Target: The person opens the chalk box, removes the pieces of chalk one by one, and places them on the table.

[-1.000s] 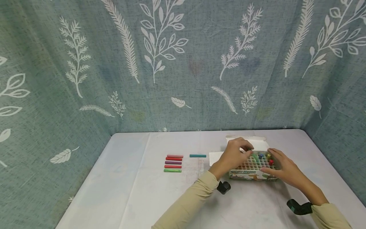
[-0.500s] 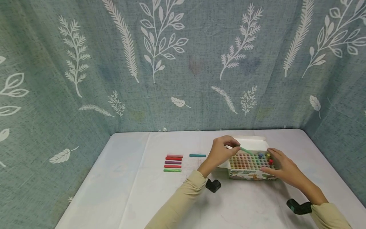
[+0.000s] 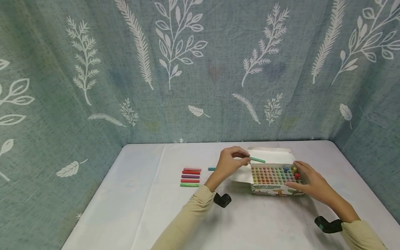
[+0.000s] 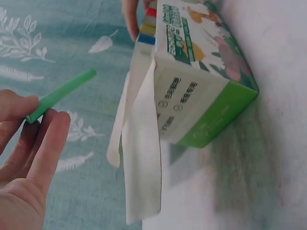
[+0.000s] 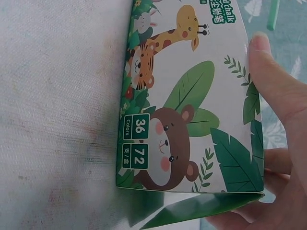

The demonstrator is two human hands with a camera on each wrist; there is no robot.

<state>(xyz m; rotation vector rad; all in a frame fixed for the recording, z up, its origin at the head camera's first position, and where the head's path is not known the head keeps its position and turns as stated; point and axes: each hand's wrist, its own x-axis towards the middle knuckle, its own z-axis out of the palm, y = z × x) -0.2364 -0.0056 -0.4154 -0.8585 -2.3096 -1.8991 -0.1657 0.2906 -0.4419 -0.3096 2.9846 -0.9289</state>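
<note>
My left hand [image 3: 227, 164] pinches a green chalk stick [image 3: 257, 160] between thumb and fingers, above and left of the chalk box [image 3: 265, 190]. In the left wrist view the green stick slants up from the fingertips, touching nothing else. The box lies with its lid raised, showing a grid of holes; a blue chalk [image 3: 285, 169], a yellow chalk [image 3: 294, 169] and a red chalk [image 3: 297, 176] stick out near its right end. My right hand [image 3: 315, 185] holds that end, thumb at the near edge and fingers toward the back. In the right wrist view the thumb touches the printed side.
On the white table [image 3: 156, 215], several chalk sticks [image 3: 190, 176] lie in a column left of the box. A teal chalk [image 3: 211, 169] lies apart, partly behind my left hand. The box's side flap [image 3: 242, 175] sticks out leftward. A patterned curtain [image 3: 200, 114] hangs behind the table.
My left hand has drawn the green chalk out of the box and moved left with it. The right hand stays at the box's right end.
</note>
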